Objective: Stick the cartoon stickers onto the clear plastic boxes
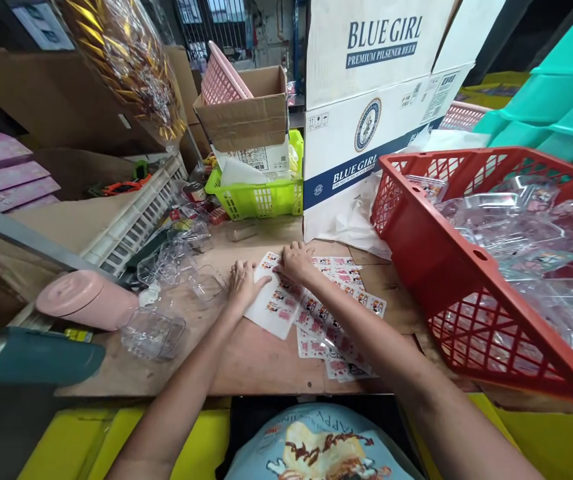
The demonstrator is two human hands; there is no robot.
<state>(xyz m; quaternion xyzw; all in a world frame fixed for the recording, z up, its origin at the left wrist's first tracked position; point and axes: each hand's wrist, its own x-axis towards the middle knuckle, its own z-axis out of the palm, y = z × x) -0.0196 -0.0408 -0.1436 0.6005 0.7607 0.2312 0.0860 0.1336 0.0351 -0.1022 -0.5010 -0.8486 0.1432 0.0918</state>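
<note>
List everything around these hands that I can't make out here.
All in the head view:
- Sheets: partly hidden by the right forearm.
- Right hand: too small to tell whether its fingers pinch anything.
- Printing on the sheets: too small for fine detail.
- Red crate: cut off by the right edge.
- Teal bottle: cut off by the left edge.
- Beer box: smallest print unreadable.

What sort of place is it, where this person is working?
Probably a small packing workshop: printed sheets, seemingly stickers, lie on a wooden table, and a red crate holds many clear plastic containers.
</note>
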